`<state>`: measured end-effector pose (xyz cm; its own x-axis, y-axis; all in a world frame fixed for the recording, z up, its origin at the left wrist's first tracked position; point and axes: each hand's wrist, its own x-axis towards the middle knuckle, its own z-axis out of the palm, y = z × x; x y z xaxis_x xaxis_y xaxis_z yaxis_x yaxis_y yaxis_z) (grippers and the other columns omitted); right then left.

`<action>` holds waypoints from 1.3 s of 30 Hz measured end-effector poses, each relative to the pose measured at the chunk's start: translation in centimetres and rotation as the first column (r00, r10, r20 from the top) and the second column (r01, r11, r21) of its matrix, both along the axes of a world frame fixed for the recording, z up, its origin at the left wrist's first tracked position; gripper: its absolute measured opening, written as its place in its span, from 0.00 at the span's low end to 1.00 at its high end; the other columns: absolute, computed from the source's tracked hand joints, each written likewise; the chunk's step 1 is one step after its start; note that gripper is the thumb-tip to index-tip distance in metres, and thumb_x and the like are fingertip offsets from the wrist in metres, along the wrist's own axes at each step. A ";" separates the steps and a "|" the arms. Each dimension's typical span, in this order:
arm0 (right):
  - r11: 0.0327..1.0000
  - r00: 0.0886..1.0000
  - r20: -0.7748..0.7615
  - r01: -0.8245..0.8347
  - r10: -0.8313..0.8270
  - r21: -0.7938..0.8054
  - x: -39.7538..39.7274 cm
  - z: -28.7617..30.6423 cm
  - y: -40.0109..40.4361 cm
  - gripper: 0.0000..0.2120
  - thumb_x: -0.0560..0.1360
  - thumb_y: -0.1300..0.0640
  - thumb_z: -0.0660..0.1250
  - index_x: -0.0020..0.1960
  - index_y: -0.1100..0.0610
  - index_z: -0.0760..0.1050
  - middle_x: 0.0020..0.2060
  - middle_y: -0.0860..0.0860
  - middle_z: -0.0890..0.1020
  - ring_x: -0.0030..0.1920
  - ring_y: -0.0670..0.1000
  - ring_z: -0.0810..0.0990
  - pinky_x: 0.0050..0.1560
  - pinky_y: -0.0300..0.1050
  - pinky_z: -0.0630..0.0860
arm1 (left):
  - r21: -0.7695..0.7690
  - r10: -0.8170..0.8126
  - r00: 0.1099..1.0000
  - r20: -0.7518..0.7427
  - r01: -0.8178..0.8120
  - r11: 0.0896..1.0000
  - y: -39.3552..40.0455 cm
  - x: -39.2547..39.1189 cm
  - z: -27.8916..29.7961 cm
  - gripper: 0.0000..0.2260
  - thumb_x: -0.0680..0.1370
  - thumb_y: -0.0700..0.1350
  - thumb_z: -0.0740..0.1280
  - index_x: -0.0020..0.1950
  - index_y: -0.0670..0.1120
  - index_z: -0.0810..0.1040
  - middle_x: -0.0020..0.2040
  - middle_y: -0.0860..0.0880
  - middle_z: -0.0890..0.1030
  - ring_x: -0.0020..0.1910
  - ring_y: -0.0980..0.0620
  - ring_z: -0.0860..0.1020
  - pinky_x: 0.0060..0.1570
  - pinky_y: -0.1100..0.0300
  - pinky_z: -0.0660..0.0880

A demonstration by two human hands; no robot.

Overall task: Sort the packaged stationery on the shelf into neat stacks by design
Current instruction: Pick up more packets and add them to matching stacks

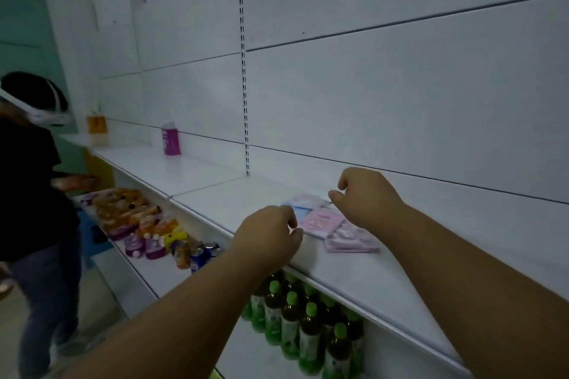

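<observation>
Several flat stationery packets lie in a loose cluster on the white shelf (385,280). A pale blue packet (299,211) is at the left, a whitish one (308,198) behind it, a pink one (321,221) in the middle and a pink-striped one (351,240) nearest the front. My left hand (268,231) hovers at the cluster's left edge, fingers curled, holding nothing. My right hand (366,197) hangs over the right side of the packets, fingers bent downward and apart, empty.
A purple bottle (170,138) and an orange container (97,124) stand further left on the shelf. Green-capped bottles (289,314) fill the shelf below, snacks and cans (147,224) lie lower left. A person in a dark top (27,188) stands at the left.
</observation>
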<state>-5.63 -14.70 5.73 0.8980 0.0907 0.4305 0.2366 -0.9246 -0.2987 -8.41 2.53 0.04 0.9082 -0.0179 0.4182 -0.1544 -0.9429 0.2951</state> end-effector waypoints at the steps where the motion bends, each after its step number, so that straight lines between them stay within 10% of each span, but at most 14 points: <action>1: 0.999 0.999 -0.046 0.024 -0.025 -0.033 1.1 0.0 0.6 0.14 0.76 0.49 0.65 0.54 0.59 0.76 0.50 0.56 0.82 0.51 0.56 0.79 0.45 0.43 0.71 | 0.002 -0.004 1.000 -0.004 0.004 1.000 0.6 1.4 0.2 0.10 0.77 0.55 0.63 0.52 0.52 0.77 0.48 0.51 0.80 0.46 0.51 0.78 0.45 0.57 0.75; 12: 0.938 0.874 -0.364 0.238 -0.321 -0.254 6.2 -3.8 7.3 0.30 0.75 0.35 0.61 0.65 0.57 0.75 0.63 0.57 0.78 0.63 0.57 0.76 0.60 0.46 0.71 | 0.083 -0.094 0.965 -0.246 0.118 0.990 4.5 15.4 -0.2 0.19 0.78 0.54 0.62 0.62 0.43 0.74 0.61 0.43 0.77 0.60 0.43 0.75 0.57 0.55 0.71; 18: 0.867 0.782 -0.377 0.425 -0.496 -0.258 7.1 -4.3 8.6 0.34 0.69 0.32 0.66 0.64 0.56 0.74 0.62 0.54 0.78 0.61 0.56 0.77 0.57 0.45 0.72 | 0.203 -0.221 0.872 -0.436 0.334 0.920 4.7 17.8 0.9 0.14 0.72 0.56 0.69 0.39 0.45 0.77 0.37 0.47 0.76 0.43 0.46 0.78 0.44 0.57 0.74; 28: 0.789 0.740 -0.363 0.614 -0.566 0.023 6.6 -4.2 9.1 0.11 0.71 0.53 0.72 0.38 0.58 0.74 0.36 0.53 0.76 0.40 0.52 0.76 0.34 0.41 0.68 | 0.281 -0.270 0.832 -0.484 0.440 0.853 8.3 17.3 2.8 0.16 0.74 0.55 0.69 0.41 0.43 0.75 0.37 0.46 0.75 0.40 0.45 0.76 0.49 0.55 0.77; 34: 0.730 0.822 -0.162 0.562 -0.546 0.390 6.5 -4.3 9.7 0.07 0.78 0.57 0.63 0.54 0.59 0.71 0.48 0.55 0.79 0.45 0.55 0.77 0.42 0.45 0.70 | -0.011 -0.368 0.732 -0.574 0.443 0.897 11.1 18.3 2.3 0.21 0.72 0.56 0.74 0.50 0.40 0.75 0.41 0.43 0.76 0.40 0.44 0.76 0.40 0.58 0.74; 39: 0.694 0.877 -0.038 0.405 -0.480 0.595 5.7 -4.6 11.4 0.06 0.79 0.58 0.63 0.54 0.58 0.71 0.48 0.55 0.81 0.47 0.55 0.81 0.46 0.49 0.76 | -0.013 -0.371 0.828 -0.420 0.403 0.915 12.3 18.9 1.5 0.23 0.70 0.54 0.76 0.54 0.40 0.76 0.53 0.43 0.79 0.50 0.46 0.78 0.46 0.58 0.75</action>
